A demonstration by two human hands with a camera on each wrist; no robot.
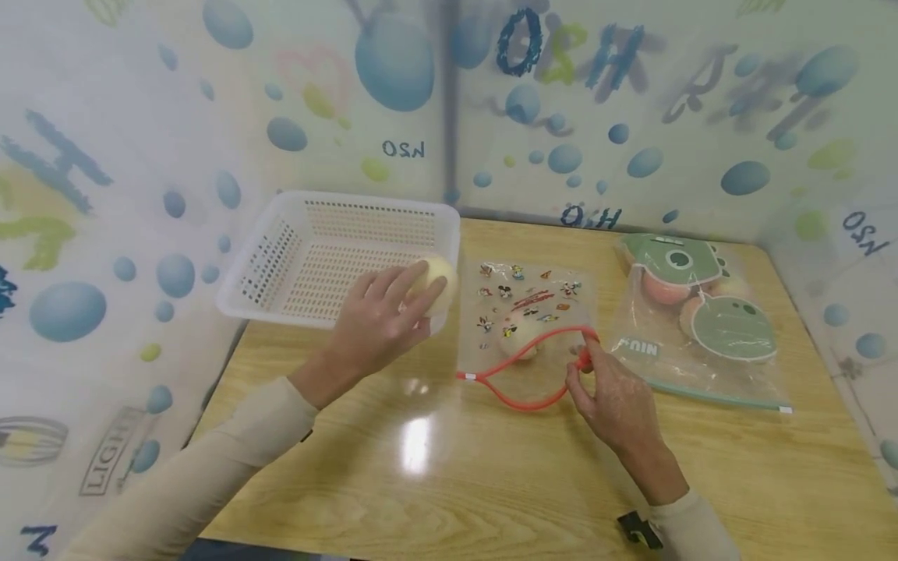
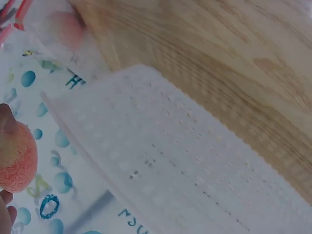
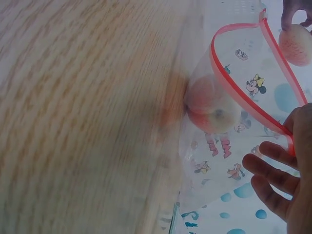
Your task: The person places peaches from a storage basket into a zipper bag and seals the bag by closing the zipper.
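Note:
A peach, pale yellow from above and pink-red in the left wrist view, is held in my left hand over the white basket's near right corner. Beside it lies a clear zip bag with cartoon prints and a red zip edge. My right hand pinches that edge at its right end, and the bag's mouth gapes. One peach is inside the bag, partly seen through the plastic. In the right wrist view, the other fingers of the right hand are spread out beside the bag.
The white perforated basket stands at the back left; no fruit shows in it. At right lies another zip bag with green prints and several fruits inside. Printed sheets wall in the wooden table at the back and sides.

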